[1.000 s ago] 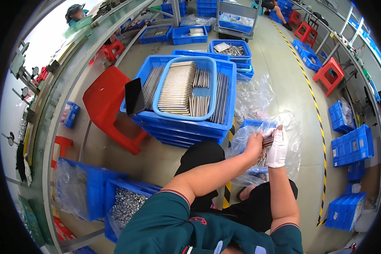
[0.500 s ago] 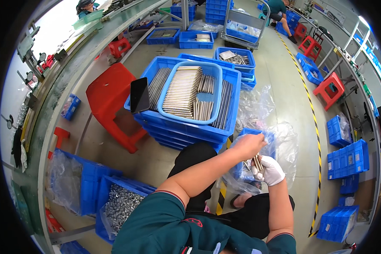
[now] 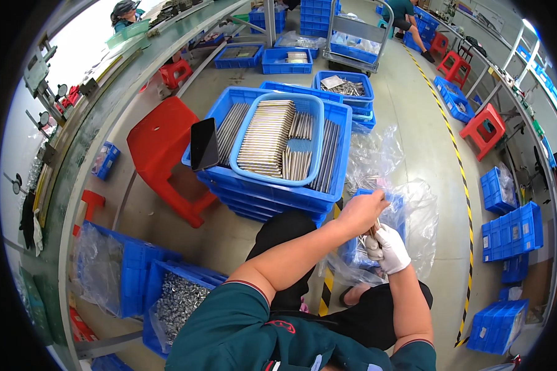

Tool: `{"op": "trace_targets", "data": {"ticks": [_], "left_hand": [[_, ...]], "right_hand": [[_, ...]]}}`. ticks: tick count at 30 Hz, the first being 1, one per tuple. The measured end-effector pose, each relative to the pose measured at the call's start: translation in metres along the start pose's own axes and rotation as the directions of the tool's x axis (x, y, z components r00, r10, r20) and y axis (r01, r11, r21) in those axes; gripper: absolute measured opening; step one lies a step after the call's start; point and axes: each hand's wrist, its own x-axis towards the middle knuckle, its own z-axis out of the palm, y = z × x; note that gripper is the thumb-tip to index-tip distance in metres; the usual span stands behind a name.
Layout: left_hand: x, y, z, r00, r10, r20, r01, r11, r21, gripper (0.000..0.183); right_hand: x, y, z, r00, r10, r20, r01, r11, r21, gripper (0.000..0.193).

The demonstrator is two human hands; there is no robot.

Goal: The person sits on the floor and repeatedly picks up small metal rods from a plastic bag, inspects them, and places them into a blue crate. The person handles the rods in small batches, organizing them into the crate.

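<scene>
I've got the R hand [image 3: 391, 250], gloved, curled closed round a few thin metal rods [image 3: 375, 227]; L hand [image 3: 360, 215], bare, fingers bent in, is just beside their far end, can't tell from here if it's gripping any. Rods sit betw. the two, above the blue bin [image 3: 398, 217], R nearer; long axis approx. fore-aft, exact tilt unclear.

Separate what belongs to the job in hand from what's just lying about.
Apparently in the job:
slim shiny metal rods in the white-gloved right hand
rectangular blue plastic crate beneath that hand

Apparently lying about:
black rectangular phone
nearest red plastic stool
</scene>
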Motion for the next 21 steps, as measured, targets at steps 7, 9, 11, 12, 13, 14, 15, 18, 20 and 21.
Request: {"op": "trace_targets", "data": {"ticks": [7, 9, 11, 12, 13, 14, 15, 18, 20, 21], "left_hand": [[0.007, -0.019, 0.004, 0.972, -0.017, -0.234, -0.073, 0.926, -0.37, 0.023], [0.01, -0.016, 0.005, 0.989, -0.14, -0.053, 0.075, 0.77, -0.634, 0.022], [0.009, -0.01, 0.005, 0.962, -0.218, 0.165, 0.257, 0.511, -0.82, 0.02], [0.008, -0.011, 0.002, 0.944, -0.231, 0.234, 0.317, 0.447, -0.837, 0.022], [0.007, -0.016, 0.002, 0.943, -0.226, 0.243, 0.316, 0.392, -0.864, 0.022], [0.007, -0.019, 0.0, 0.936, -0.184, 0.3, 0.345, 0.312, -0.885, 0.023], [0.006, -0.018, -0.001, 0.93, -0.152, 0.336, 0.364, 0.24, -0.9, 0.022], [0.005, -0.014, 0.0, 0.917, -0.146, 0.37, 0.393, 0.182, -0.902, 0.019], [0.005, -0.013, 0.001, 0.913, -0.14, 0.383, 0.402, 0.153, -0.903, 0.018], [0.005, -0.013, 0.004, 0.913, -0.139, 0.385, 0.403, 0.143, -0.904, 0.018]], "right_hand": [[-0.017, -0.016, 0.007, 0.948, -0.306, -0.091, 0.291, 0.946, -0.146, 0.03], [-0.018, -0.02, 0.001, 0.94, -0.322, -0.11, 0.312, 0.945, -0.098, 0.028], [-0.017, -0.021, -0.002, 0.956, -0.262, -0.133, 0.251, 0.964, -0.092, 0.025], [-0.013, -0.021, -0.003, 0.96, -0.236, -0.149, 0.223, 0.97, -0.102, 0.025], [-0.011, -0.021, -0.001, 0.961, -0.235, -0.145, 0.218, 0.968, -0.124, 0.025], [-0.01, -0.022, -0.001, 0.961, -0.234, -0.145, 0.213, 0.966, -0.146, 0.024], [-0.012, -0.024, 0.0, 0.956, -0.251, -0.152, 0.219, 0.955, -0.199, 0.024], [-0.012, -0.024, -0.005, 0.941, -0.294, -0.169, 0.24, 0.929, -0.282, 0.022], [-0.01, -0.023, -0.008, 0.923, -0.32, -0.214, 0.236, 0.91, -0.342, 0.022], [-0.012, -0.024, -0.01, 0.917, -0.322, -0.235, 0.232, 0.911, -0.34, 0.022]]}}
